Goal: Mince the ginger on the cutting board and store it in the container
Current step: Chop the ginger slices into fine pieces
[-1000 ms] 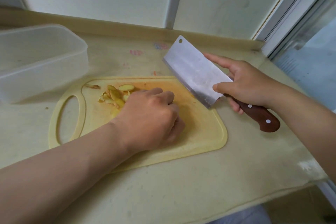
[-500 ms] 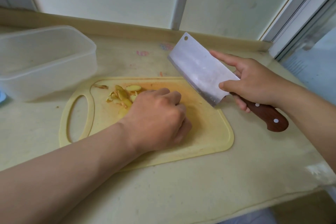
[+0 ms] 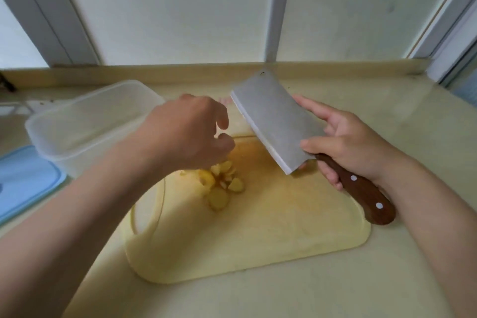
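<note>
Sliced ginger (image 3: 223, 184) lies in a small pile on the yellow cutting board (image 3: 258, 235). My left hand (image 3: 188, 131) hovers above the pile with fingers loosely curled, holding nothing that I can see. My right hand (image 3: 346, 144) grips the brown wooden handle of a cleaver (image 3: 273, 119), index finger along the far side of the blade and thumb on its near face. The blade is lifted and tilted over the board's far right part. A clear plastic container (image 3: 87, 121) stands empty to the left of the board.
A blue lid (image 3: 23, 181) lies at the left edge beside the container. The beige counter (image 3: 387, 279) ends at a low raised ledge (image 3: 180, 72) below white wall panels. A window frame runs down the right side.
My left hand has lifted off the ginger and moved up and away from the board. The cleaver rose slightly. The camera view shifted, so the lid came into sight.
</note>
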`<state>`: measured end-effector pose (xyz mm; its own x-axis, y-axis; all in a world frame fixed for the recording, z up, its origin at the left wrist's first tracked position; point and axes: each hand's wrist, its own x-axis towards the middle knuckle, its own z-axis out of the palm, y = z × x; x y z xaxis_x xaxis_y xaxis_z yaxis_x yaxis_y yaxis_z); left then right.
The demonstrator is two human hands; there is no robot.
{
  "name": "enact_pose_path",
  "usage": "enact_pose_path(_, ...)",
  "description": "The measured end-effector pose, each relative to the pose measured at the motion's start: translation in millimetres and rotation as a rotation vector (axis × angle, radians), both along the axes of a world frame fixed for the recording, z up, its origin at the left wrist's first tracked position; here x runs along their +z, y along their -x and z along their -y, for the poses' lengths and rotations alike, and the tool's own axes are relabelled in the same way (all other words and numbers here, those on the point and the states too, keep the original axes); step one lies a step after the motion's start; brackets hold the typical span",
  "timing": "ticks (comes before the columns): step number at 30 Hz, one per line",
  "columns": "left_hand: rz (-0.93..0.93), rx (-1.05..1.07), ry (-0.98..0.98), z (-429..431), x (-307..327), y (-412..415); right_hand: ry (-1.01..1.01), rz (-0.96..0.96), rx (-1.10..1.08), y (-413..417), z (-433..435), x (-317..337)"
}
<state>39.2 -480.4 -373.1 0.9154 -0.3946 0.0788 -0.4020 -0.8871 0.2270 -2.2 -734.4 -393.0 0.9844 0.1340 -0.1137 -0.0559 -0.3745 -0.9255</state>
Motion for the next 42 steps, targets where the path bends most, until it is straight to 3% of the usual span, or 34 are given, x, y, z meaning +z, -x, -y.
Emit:
enact_pose_path(4, -0.184, 0.008, -0.032, -1, -8, -3, 0.009, -0.002, -0.013, -1, 0, 1)
enact_pose_path(12, -0.072, 0.093, 0.177, -3, -8, -7, 0.001, 0.043, -0.019, -1, 9, 2)
enact_pose_path(22, -0.217, 0.097, 0.221, -7, 2, -3, -0.010, 0.052, -0.020, 1, 13, -1)
enact_pose_path(29, -0.090, 0.168, 0.272, -10, 8, -6, 0.012, 0.062, -0.026, 0, 14, -1)
enact_pose_path(34, -0.141, 0.006, 0.426, 19, -1, 20, 0.063, 0.087, -0.064, 7, 17, 8)
enact_pose_path(38, -0.121, -0.131, 0.509, 54, -37, 46, 0.232, 0.069, -0.088, 18, 21, 13)
enact_pose_path(42, 0.022, -0.345, 0.310, 54, -51, 45, 0.341, 0.035, -0.101, 30, 24, 19)
